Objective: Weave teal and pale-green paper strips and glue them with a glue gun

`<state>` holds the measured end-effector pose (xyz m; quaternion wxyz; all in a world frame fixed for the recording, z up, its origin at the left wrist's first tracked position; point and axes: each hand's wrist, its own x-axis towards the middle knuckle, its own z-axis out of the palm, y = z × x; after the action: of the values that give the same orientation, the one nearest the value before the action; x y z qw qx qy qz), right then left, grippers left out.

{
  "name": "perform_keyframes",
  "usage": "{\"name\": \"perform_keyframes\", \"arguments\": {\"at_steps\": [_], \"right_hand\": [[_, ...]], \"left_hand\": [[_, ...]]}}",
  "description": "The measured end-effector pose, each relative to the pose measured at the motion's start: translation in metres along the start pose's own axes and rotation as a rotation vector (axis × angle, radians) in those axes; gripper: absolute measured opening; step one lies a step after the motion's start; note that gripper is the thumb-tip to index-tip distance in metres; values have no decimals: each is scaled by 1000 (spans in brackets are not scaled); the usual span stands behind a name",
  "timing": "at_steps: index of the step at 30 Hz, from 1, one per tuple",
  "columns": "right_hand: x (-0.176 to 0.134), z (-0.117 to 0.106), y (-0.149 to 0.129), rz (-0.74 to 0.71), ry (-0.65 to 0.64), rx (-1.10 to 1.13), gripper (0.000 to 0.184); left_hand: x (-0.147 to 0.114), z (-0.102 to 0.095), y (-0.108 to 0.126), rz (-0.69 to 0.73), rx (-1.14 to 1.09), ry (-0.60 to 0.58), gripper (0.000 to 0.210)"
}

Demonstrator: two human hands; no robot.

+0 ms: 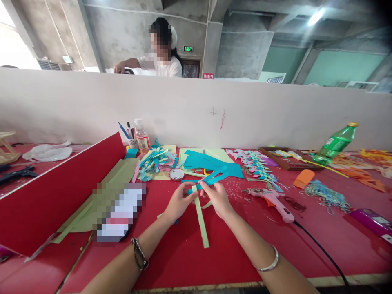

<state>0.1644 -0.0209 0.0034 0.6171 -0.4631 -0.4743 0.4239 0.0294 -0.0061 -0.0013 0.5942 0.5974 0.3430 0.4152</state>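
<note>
Between my two hands are blue paper strips (pixel 218 174) and a pale green paper strip (pixel 202 224). My left hand (pixel 180 201) pinches them where the green strip crosses the blue, thumb on top. With closed fingers, my right hand (pixel 217 197) grips the blue strips just to the right of that crossing. The long end of the green strip hangs toward me over the red tabletop (pixel 171 261), and a shorter green end curls under my right hand. Behind my hands lie blue paper sheets (pixel 199 161) and a small round lid-like thing (pixel 176 174). My fingers hide how the strips join.
At right lie a pink glue gun (pixel 269 200) with a black cord, a woven paper piece (pixel 257 165) and a tilted green bottle (pixel 337 143). A phone (pixel 122 210), a red divider (pixel 64 192) and paper scraps (pixel 156 163) are left. Another person (pixel 167 61) is beyond the white partition (pixel 171 102).
</note>
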Motion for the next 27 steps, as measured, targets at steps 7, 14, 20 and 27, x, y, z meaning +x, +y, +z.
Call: {"name": "perform_keyframes", "arguments": {"at_steps": [7,14,20,27], "right_hand": [[0,1,0,82,67,125,31],[1,-3,-3,71,92,178,30],[3,-6,-5,27,82,174,27],[0,-1,-3,37,-90,209,30]], "left_hand": [[2,-1,-2,87,-89,26,40],[3,-3,-3,87,-113,107,40],[2,-3,-1,47,-164,103,35],[2,-2,0,100,-109,74,38]]}}
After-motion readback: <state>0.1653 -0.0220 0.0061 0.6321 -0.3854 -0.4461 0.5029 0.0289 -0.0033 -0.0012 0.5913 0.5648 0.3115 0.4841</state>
